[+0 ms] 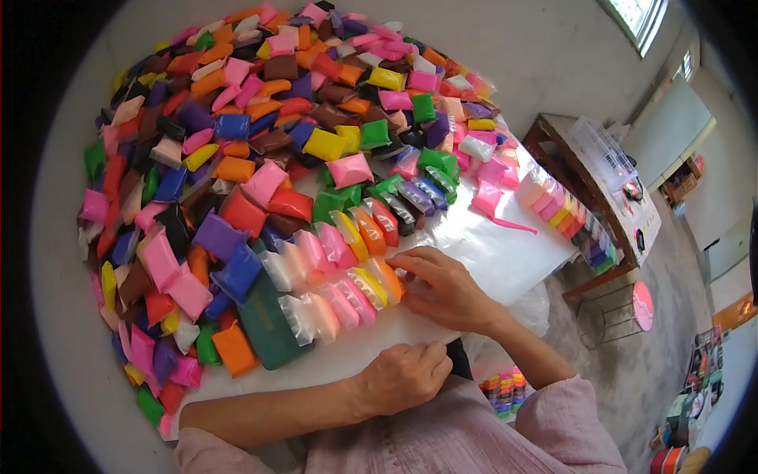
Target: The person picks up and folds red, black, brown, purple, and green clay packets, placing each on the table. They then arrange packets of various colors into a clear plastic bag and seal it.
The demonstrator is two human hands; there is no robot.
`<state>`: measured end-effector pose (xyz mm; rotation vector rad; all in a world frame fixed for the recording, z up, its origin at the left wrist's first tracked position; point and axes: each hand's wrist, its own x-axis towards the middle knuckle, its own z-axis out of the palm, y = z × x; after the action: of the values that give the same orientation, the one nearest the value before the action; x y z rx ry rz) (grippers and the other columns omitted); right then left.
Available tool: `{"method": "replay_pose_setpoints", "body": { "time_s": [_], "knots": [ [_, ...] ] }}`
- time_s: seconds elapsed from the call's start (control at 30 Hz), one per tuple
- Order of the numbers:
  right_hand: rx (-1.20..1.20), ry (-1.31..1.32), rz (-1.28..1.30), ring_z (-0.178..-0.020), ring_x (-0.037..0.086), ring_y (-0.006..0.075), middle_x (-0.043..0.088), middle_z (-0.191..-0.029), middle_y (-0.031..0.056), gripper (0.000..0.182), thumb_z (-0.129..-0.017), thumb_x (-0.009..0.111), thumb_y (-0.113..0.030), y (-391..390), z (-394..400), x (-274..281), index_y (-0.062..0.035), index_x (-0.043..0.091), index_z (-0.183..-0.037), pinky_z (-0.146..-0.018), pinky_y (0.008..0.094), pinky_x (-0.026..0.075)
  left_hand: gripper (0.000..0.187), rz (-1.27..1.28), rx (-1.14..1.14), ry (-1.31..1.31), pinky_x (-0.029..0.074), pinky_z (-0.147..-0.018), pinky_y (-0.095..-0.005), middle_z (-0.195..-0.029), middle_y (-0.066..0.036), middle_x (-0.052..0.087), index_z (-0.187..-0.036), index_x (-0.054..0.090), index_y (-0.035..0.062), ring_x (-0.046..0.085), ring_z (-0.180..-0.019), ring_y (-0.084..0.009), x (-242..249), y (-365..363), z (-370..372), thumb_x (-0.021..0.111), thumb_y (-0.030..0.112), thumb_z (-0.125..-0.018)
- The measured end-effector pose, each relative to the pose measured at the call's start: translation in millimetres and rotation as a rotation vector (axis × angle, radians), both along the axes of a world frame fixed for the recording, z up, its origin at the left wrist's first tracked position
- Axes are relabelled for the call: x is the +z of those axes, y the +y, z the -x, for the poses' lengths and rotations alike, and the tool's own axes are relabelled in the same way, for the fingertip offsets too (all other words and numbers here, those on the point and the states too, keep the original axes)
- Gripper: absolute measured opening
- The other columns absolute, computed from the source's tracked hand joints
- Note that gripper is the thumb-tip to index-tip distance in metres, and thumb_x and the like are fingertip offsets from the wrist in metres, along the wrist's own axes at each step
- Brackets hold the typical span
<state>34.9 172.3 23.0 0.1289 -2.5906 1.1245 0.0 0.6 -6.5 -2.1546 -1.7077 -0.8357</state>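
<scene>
Right hand (446, 291) half-curled right by orange packet (388, 281) at end of near row, can't tell if gripping. Left hand (404, 379) balled up near table edge, contents hidden. Big colorful packet pile (260, 134) behind rows.

A small workshop or packing room — bare concrete floor (545, 411), worktable (553, 261) heaped with colorful sealed packets (324, 144).
</scene>
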Motion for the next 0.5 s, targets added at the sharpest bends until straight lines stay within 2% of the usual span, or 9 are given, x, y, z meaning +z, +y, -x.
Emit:
{"method": "replay_pose_setpoints", "body": {
  "time_s": [0.07, 0.17, 0.47, 0.5],
  "knots": [
    [-0.033, 0.063, -0.075, -0.092, 0.064, 0.0223, 0.059, -0.118, 0.0138, 0.052, -0.075, 0.069, 0.000, -2.9, -1.1, -3.7, -0.0057, 0.059, -0.125, -0.082, 0.0329, 0.054, 0.013, 0.015, -0.002, 0.018, 0.045, -0.048, -0.0288, -0.067, -0.005, 0.046, -0.072, 0.052, 0.0079, 0.057, -0.054, -0.0161, 0.6, -1.1, 0.2, 0.063, 0.011, -0.076],
    [-0.088, 0.021, -0.018, -0.091, 0.064, 0.0221, 0.060, -0.117, 0.0127, 0.049, -0.075, 0.070, -0.001, -3.6, -9.3, -2.3, -0.0054, 0.059, -0.123, -0.080, 0.0325, 0.054, 0.013, 0.033, 0.005, 0.023, 0.045, -0.048, -0.0296, -0.067, -0.005, 0.046, -0.072, 0.051, 0.0080, 0.056, -0.054, -0.0169, -0.2, -1.8, -0.2, 0.063, 0.011, -0.077],
    [-0.097, 0.041, 0.005, -0.089, 0.065, 0.0242, 0.061, -0.115, 0.0131, 0.042, -0.077, 0.071, -0.002, -4.2, -13.4, -8.6, -0.0042, 0.061, -0.118, -0.080, 0.0331, 0.054, 0.013, 0.032, -0.028, -0.091, 0.047, -0.047, -0.0321, -0.068, -0.008, 0.049, -0.073, 0.053, 0.0066, 0.058, -0.054, -0.0201, -2.8, -0.1, 0.0, 0.064, 0.010, -0.077],
    [-0.074, 0.027, -0.016, -0.090, 0.066, 0.0279, 0.060, -0.115, 0.0163, 0.041, -0.078, 0.070, -0.005, -2.1, -15.2, -5.2, -0.0016, 0.059, -0.118, -0.080, 0.0347, 0.055, 0.012, 0.032, -0.034, -0.120, 0.047, -0.047, -0.0325, -0.067, -0.008, 0.049, -0.073, 0.053, 0.0063, 0.058, -0.054, -0.0208, -1.1, 0.0, -0.1, 0.065, 0.010, -0.078]
  ]
}}
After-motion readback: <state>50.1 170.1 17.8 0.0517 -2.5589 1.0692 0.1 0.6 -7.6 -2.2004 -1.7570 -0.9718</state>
